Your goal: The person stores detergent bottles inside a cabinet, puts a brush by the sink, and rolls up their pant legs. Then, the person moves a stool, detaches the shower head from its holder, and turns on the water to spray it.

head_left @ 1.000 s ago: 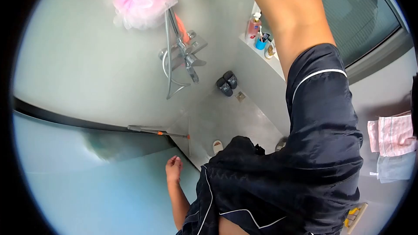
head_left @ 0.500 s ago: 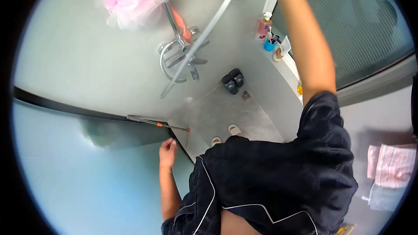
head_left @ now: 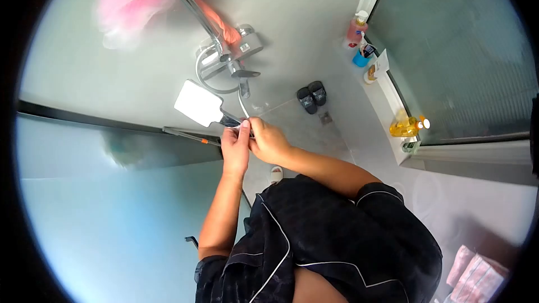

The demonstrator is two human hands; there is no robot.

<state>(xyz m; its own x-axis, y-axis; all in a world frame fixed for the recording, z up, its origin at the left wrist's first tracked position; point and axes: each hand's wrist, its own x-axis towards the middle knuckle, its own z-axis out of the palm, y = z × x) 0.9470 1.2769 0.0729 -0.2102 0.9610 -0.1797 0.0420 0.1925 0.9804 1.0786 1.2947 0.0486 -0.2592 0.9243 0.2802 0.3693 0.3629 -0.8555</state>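
Note:
A shower head (head_left: 199,104) with a flat white rectangular face is held up in front of the wall tap. My left hand (head_left: 236,145) is closed around the lower end of its dark handle. Beside it, touching it, my right hand (head_left: 268,140) is closed at the same spot, where the pale hose (head_left: 242,104) meets the handle. Just beyond the hands is the chrome mixer tap (head_left: 233,59), with an orange cloth (head_left: 222,25) hanging by its riser bar. A pink bath puff (head_left: 137,3) hangs at the upper left.
A ledge (head_left: 393,101) by the window bears a pink pump bottle (head_left: 356,29), a blue cup (head_left: 361,59) and a yellow bottle (head_left: 405,127). Dark slippers (head_left: 311,97) lie on the floor. Pink towels (head_left: 477,280) hang lower right; a pole (head_left: 193,137) leans at the left.
My right arm has come down from the upper right, and the white-faced shower head is now in front of me. My left hand has moved up to meet it and closed on the handle.

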